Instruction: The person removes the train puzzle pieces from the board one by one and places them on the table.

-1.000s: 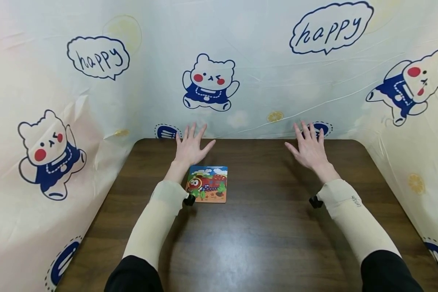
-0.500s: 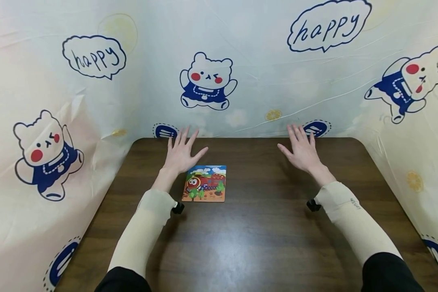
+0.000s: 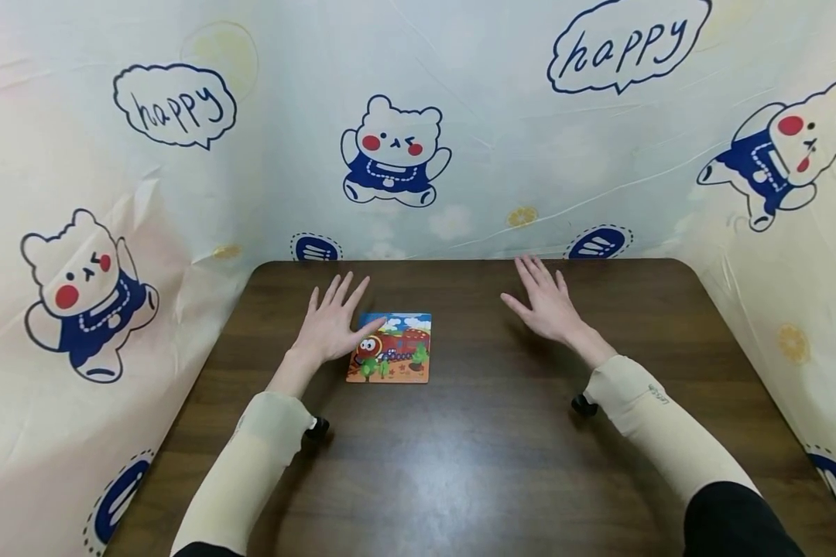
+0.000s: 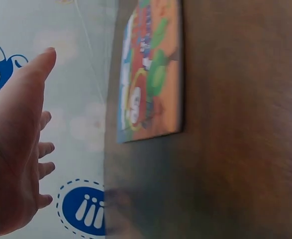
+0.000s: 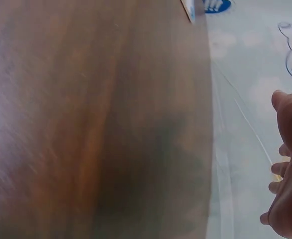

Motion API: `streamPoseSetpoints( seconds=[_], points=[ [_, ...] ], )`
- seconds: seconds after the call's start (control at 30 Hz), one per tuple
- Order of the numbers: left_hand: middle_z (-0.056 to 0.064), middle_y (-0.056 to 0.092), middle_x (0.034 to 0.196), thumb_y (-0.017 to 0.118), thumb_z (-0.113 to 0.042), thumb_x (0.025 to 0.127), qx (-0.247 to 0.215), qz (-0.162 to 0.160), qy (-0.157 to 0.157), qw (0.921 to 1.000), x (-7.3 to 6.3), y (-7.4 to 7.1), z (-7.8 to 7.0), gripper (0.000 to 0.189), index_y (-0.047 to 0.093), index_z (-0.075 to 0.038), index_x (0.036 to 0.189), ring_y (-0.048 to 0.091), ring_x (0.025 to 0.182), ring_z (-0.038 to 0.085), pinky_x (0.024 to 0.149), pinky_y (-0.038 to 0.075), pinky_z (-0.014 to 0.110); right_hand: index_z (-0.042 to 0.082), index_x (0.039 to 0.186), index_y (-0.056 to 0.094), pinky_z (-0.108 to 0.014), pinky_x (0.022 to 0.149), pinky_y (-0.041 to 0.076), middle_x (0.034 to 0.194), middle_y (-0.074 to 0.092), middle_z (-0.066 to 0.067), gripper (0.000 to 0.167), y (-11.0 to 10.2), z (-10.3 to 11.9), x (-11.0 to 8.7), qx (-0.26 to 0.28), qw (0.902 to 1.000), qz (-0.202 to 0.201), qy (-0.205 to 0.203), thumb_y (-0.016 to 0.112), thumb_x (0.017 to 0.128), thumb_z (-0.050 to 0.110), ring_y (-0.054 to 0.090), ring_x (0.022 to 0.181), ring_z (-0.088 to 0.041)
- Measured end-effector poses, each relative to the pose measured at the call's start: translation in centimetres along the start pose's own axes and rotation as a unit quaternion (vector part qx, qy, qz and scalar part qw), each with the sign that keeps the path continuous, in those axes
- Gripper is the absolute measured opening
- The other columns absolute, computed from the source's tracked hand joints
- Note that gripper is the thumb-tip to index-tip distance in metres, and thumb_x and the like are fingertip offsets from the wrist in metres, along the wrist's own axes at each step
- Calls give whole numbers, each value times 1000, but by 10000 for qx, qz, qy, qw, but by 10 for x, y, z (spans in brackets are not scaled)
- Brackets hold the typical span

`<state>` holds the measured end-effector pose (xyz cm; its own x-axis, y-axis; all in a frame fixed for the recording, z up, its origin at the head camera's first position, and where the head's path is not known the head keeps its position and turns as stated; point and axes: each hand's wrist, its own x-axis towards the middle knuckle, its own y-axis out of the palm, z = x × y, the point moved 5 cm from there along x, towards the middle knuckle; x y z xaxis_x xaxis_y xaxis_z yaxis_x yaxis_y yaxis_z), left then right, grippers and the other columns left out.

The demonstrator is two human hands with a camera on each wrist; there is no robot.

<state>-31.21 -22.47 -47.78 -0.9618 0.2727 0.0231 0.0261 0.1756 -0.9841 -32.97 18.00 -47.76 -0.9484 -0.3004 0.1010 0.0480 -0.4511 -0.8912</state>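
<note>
A thin square picture board, printed with a red train, green trees and clouds, lies flat on the brown wooden table. My left hand is held over the table to the left of the board, fingers spread. In the head view its thumb overlaps the board's upper left; the left wrist view shows a gap between this hand and the board. Further right, my right hand is over the table near the far edge, fingers straight, holding nothing. Only a corner of the board shows in the right wrist view.
The wooden table has rounded far corners. A pale curtain printed with cartoon bears and "happy" bubbles encloses its back and sides. A small dark camera sits at each wrist, below the pale sleeves.
Both hands have drawn back from the far edge toward the person. The left has also shifted left, uncovering more of the board's left side; the right has shifted left. The board stays put.
</note>
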Motion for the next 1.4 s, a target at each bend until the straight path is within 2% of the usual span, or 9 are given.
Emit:
streamPoseSetpoints(
  seconds=[0.13, 0.43, 0.5, 0.57, 0.73, 0.87, 1.07, 1.27, 1.4],
  points=[
    [16, 13, 187, 52, -78, 102, 36, 93, 120, 9999, -10, 7, -2, 100, 16, -25, 179, 12, 173, 42, 136, 9, 75, 3, 176, 19, -75, 136, 6, 185, 17, -20, 84, 13, 12, -1, 176, 9996, 135, -145, 54, 115, 48, 11, 173, -43],
    [14, 15, 186, 54, -82, 99, 110, 464, 350, 9982, -27, 39, -10, 107, 17, -21, 179, 14, 174, 38, 138, 13, 70, -2, 174, 23, -70, 137, 13, 181, 26, -25, 83, 37, 29, -5, 803, 9960, 211, -342, 60, 113, 41, 19, 171, -44],
    [15, 16, 186, 54, -83, 98, 89, 499, 349, 9981, -30, 42, -11, 109, 17, -20, 179, 15, 174, 38, 138, 13, 69, -3, 173, 25, -70, 136, 15, 180, 28, -26, 85, 44, 31, -5, 1020, 9935, 215, -459, 62, 112, 43, 21, 170, -46],
    [15, 17, 186, 54, -83, 98, 42, 501, 369, 9981, -32, 44, -11, 109, 18, -18, 178, 16, 174, 38, 138, 15, 68, 0, 173, 25, -66, 138, 15, 180, 28, -25, 88, 60, 23, -1, 1248, 9899, 165, -652, 60, 111, 52, 20, 171, -44],
    [16, 14, 186, 55, -82, 98, 1, 671, 492, 9965, -36, 48, -12, 112, 16, -15, 178, 15, 174, 37, 140, 13, 65, 7, 175, 27, -65, 136, 22, 182, 28, -19, 95, 83, 14, 4, 1593, 9843, 230, -717, 60, 107, 66, 21, 172, -39],
    [15, 11, 187, 58, -81, 97, -10, 812, 604, 9949, -37, 52, -13, 114, 14, -14, 178, 12, 175, 34, 141, 11, 62, 6, 169, 41, -67, 131, 34, 177, 38, -21, 85, 80, 26, 3, 1717, 9830, 176, -626, 71, 106, 53, 33, 166, -42],
    [15, 11, 187, 59, -82, 95, -42, 836, 677, 9942, -38, 58, -12, 115, 17, -14, 178, 12, 175, 35, 141, 12, 62, -2, 157, 56, -66, 129, 38, 169, 48, -26, 65, 66, 48, -2, 1975, 9790, 141, -493, 80, 103, 25, 44, 159, -46],
    [15, 8, 187, 58, -85, 95, -7, 813, 659, 9945, -36, 61, -11, 119, 15, -11, 178, 9, 175, 34, 141, 13, 61, -3, 156, 57, -62, 130, 39, 168, 51, -24, 62, 72, 51, -1, 1964, 9795, 265, -356, 80, 103, 20, 46, 159, -43],
    [15, 5, 187, 57, -85, 95, -58, 879, 596, 9943, -37, 63, -12, 122, 12, -8, 177, 7, 175, 34, 141, 13, 59, -2, 157, 57, -61, 131, 38, 169, 51, -22, 64, 77, 53, -2, 2126, 9760, 375, -291, 80, 102, 21, 45, 160, -42]
  ],
)
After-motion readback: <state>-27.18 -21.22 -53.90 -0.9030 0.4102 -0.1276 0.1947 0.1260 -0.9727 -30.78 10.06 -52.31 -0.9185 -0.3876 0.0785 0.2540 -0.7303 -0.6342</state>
